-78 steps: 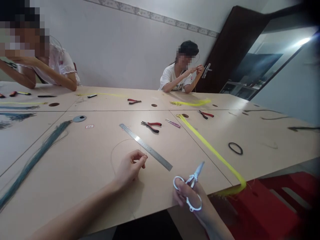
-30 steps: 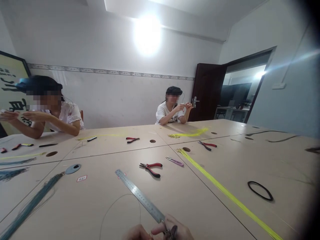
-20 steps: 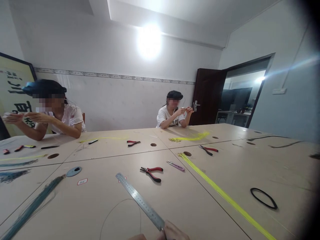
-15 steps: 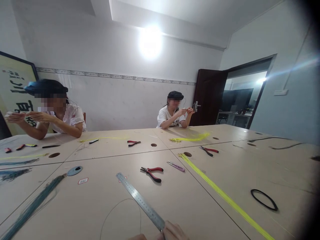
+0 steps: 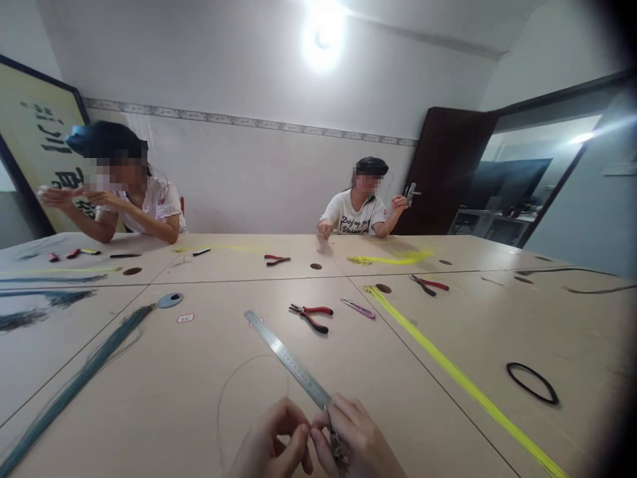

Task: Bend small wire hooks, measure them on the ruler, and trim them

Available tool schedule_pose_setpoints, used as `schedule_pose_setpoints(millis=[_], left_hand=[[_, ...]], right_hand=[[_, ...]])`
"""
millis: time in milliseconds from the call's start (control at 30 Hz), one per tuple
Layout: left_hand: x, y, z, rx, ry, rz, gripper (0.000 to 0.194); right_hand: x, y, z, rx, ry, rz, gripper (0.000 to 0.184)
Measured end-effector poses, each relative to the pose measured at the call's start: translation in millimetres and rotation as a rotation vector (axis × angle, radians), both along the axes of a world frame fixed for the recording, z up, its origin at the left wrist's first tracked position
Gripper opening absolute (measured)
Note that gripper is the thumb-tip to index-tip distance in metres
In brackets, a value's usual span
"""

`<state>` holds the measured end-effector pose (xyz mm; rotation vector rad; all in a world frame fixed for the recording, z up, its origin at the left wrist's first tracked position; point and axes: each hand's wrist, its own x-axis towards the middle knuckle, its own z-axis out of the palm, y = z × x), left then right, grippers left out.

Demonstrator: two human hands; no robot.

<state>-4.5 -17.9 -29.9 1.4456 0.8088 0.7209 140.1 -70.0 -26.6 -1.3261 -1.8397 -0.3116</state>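
Note:
My left hand (image 5: pixel 276 438) is closed in a pinch at the bottom middle, its fingertips almost meeting those of my right hand. A thin cord (image 5: pixel 222 392) curves in a loop on the table and runs to my left fingers; its end is hidden. My right hand (image 5: pixel 358 435) is closed around a shiny metal piece (image 5: pixel 338 446), mostly covered by the fingers, so its kind is unclear. A steel ruler (image 5: pixel 286 355) lies diagonally on the table, its near end at my right fingers. Beyond it lie red-and-black pliers (image 5: pixel 312 317) and purple-handled thread snips (image 5: pixel 359 308).
A bundle of teal cords (image 5: pixel 84 378) lies left, beside a grey-blue oval piece (image 5: pixel 170 301). Yellow cords (image 5: pixel 448 368) and a black band (image 5: pixel 532 383) lie right. More pliers (image 5: pixel 428 285) are farther back. Two people (image 5: pixel 132 206) (image 5: pixel 361 206) sit across the table (image 5: pixel 189 372).
The view has tilted down, so both my hands show more fully, with fingertips brought together. The person across on the right has parted their hands, lowering one towards the table.

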Motion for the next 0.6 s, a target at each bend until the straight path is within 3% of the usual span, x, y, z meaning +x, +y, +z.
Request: schedule_pose_setpoints(millis=[133, 300, 600], left_hand=[[1, 0, 3.6, -0.097, -0.093, -0.047, 0.055], [2, -1, 7.2, -0.096, -0.199, 0.02, 0.043], [-11, 1, 20.8, -0.152, -0.139, -0.076, 0.031]], right_hand=[[-9, -4, 15.7, -0.012, 0.026, 0.029, 0.017], [-16, -6, 24.0, -0.018, 0.1, 0.022, 0.022], [-23, -16, 33.3, -0.251, 0.329, -0.024, 0.018]])
